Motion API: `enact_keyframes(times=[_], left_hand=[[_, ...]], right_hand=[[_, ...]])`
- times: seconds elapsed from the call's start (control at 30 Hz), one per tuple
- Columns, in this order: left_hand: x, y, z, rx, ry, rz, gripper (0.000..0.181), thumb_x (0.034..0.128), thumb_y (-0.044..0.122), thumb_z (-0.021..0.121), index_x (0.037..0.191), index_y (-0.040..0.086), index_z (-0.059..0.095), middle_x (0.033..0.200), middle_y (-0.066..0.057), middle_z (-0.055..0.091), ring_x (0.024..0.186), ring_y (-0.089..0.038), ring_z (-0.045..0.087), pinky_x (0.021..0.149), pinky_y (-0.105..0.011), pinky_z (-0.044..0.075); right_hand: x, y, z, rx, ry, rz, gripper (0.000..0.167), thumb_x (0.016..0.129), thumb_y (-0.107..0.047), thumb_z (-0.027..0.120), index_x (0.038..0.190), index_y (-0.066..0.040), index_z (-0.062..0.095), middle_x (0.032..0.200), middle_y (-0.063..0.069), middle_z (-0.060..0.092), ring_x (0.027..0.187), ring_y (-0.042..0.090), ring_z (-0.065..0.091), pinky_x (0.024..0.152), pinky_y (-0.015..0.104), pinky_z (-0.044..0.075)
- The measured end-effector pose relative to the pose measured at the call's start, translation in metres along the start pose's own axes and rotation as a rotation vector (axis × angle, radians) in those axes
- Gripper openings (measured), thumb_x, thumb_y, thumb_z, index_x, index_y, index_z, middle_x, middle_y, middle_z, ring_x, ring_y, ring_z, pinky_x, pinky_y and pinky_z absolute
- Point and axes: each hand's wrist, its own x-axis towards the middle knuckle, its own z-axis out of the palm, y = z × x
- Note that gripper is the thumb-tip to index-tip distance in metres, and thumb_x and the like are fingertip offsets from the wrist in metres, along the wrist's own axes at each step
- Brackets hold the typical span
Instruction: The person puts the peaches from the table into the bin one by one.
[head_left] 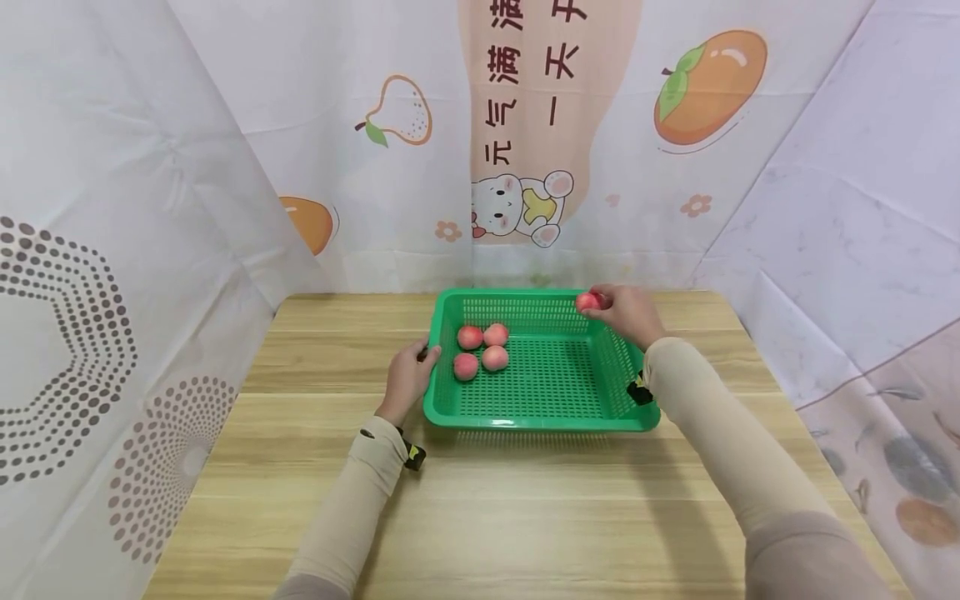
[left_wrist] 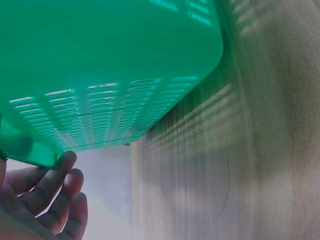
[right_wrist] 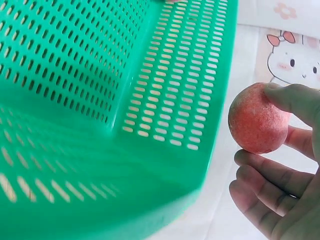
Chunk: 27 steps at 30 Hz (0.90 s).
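Observation:
My right hand (head_left: pixel 630 313) pinches a red-pink peach (head_left: pixel 588 302) at the back right corner of the green basket (head_left: pixel 540 423). In the right wrist view the peach (right_wrist: pixel 259 118) sits between thumb and fingers of the hand (right_wrist: pixel 285 175), just outside the basket rim (right_wrist: pixel 220 120). My left hand (head_left: pixel 408 379) grips the basket's left rim, its thumb on top; in the left wrist view the curled fingers of this hand (left_wrist: pixel 45 200) are at the rim, beside the slotted wall (left_wrist: pixel 100 45). Several peaches (head_left: pixel 495 358) lie together in the basket's left part.
The basket stands on a light wooden table (head_left: pixel 525 517), near its back edge. Behind the table hangs a white curtain (head_left: pixel 405 192) with printed fruit, a cartoon figure and characters. More patterned cloth (head_left: pixel 862 208) hangs at the sides.

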Motion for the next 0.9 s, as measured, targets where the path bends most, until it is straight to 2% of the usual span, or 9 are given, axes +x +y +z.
enact_keyframes(times=[0.33,0.53,0.6,0.77,0.9], left_hand=[[0.001,-0.002,0.002,-0.004,-0.010,-0.015,0.047,0.1001,0.034,0.053,0.137,0.006,0.056,0.116,-0.016,0.069,0.100,-0.027,0.065,0.086,-0.043,0.052],[0.003,-0.002,0.001,-0.005,-0.008,-0.002,0.048,0.1004,0.034,0.053,0.138,0.004,0.055,0.116,-0.017,0.069,0.100,-0.028,0.065,0.085,-0.043,0.052],[0.003,-0.003,0.000,-0.002,-0.005,-0.001,0.048,0.1006,0.034,0.053,0.137,0.004,0.055,0.116,-0.017,0.069,0.100,-0.028,0.065,0.086,-0.044,0.052],[0.002,-0.004,0.000,-0.004,0.005,0.001,0.047,0.1004,0.034,0.053,0.136,0.004,0.056,0.112,-0.016,0.069,0.098,-0.028,0.064,0.084,-0.043,0.052],[0.003,-0.005,0.001,-0.008,0.008,0.014,0.046,0.1002,0.032,0.053,0.136,0.003,0.056,0.109,-0.016,0.070,0.094,-0.026,0.064,0.081,-0.041,0.052]], right_hand=[[0.008,-0.006,0.016,0.023,-0.014,-0.001,0.045,0.090,-0.030,0.069,0.124,-0.001,0.064,0.104,0.023,0.070,0.092,0.036,0.062,0.083,0.050,0.048],[0.013,-0.012,0.027,-0.046,-0.006,-0.080,0.038,0.088,-0.028,0.072,0.117,-0.004,0.068,0.097,0.018,0.072,0.082,0.031,0.061,0.076,0.047,0.048],[0.013,-0.014,0.032,-0.078,-0.012,-0.105,0.037,0.088,-0.028,0.072,0.117,-0.005,0.069,0.098,0.017,0.073,0.081,0.029,0.062,0.075,0.046,0.050],[0.016,-0.018,0.043,-0.065,-0.044,-0.121,0.038,0.089,-0.027,0.071,0.121,-0.007,0.067,0.103,0.016,0.072,0.083,0.027,0.064,0.076,0.045,0.052],[0.018,-0.018,0.050,-0.060,-0.044,-0.098,0.040,0.088,-0.027,0.072,0.122,-0.006,0.066,0.106,0.017,0.071,0.086,0.029,0.063,0.078,0.046,0.051]])
